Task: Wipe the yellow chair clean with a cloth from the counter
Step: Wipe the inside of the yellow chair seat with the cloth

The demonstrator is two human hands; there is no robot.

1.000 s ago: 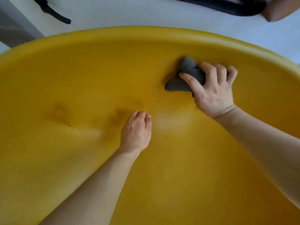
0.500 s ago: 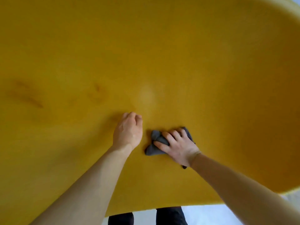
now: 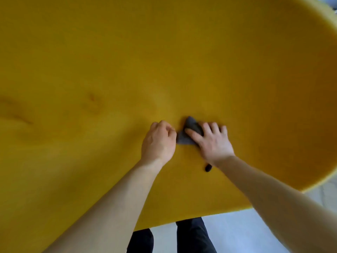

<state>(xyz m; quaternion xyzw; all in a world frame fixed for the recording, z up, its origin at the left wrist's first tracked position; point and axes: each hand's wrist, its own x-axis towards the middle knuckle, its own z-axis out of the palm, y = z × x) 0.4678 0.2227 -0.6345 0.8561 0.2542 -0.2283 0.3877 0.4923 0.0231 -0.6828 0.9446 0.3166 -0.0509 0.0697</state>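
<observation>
The yellow chair (image 3: 127, 61) fills almost the whole head view as a broad curved fabric surface. Two darker smudges show on it at the left. A small dark grey cloth (image 3: 187, 132) lies bunched on the seat near the middle. My right hand (image 3: 212, 141) presses flat on the cloth with fingers spread, and a dark corner of cloth pokes out below the wrist. My left hand (image 3: 159, 141) rests just left of the cloth as a loose fist on the fabric, holding nothing.
The chair's front edge (image 3: 209, 214) curves across the bottom right. Below it are pale floor (image 3: 255, 234) and my dark trouser legs (image 3: 193, 236). A sliver of the room shows at the top right corner.
My right hand drew the cloth from the far rim down toward the front of the seat, then nudged it slightly away again. The view tilted down. My left fist stayed put.
</observation>
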